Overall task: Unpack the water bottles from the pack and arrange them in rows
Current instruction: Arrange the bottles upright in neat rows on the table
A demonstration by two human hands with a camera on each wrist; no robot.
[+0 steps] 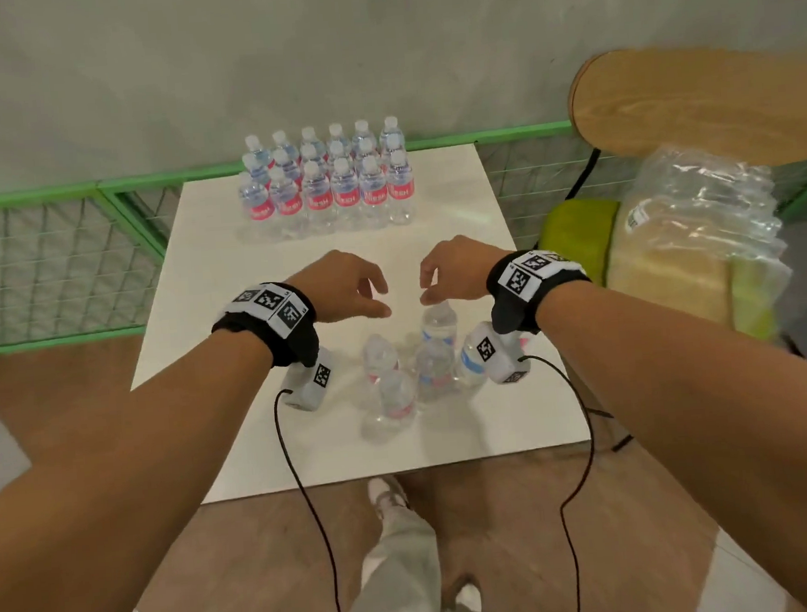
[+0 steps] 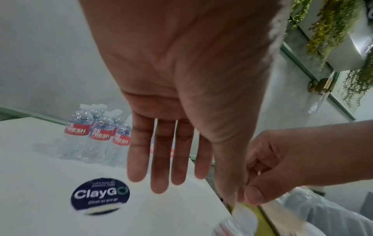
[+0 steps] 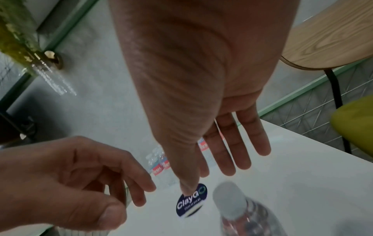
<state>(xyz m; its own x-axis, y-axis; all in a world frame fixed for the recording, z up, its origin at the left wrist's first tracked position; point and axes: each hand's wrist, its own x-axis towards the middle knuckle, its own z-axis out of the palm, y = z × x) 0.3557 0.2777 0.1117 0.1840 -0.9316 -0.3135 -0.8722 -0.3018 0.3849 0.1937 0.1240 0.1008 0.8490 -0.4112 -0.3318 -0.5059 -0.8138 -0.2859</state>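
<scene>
Head view: left hand (image 1: 343, 288) and right hand (image 1: 456, 273), both released with fingers relaxed and holding nothing, hover at frame centre above the white table (image 1: 456, 206). Arranged bottle rows (image 1: 328, 182) stand upper centre; loose bottles (image 1: 415, 367) cluster below the hands.

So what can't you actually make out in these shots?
- Head view: how many loose bottles stand near the table's front; the right wrist camera covers some.
- Head view: back rows of the arranged bottles, hidden behind the front row.
- Left wrist view: bottle cap at the bottom edge, blurred and cut off.
- Right wrist view: near bottle's label, blurred.
</scene>
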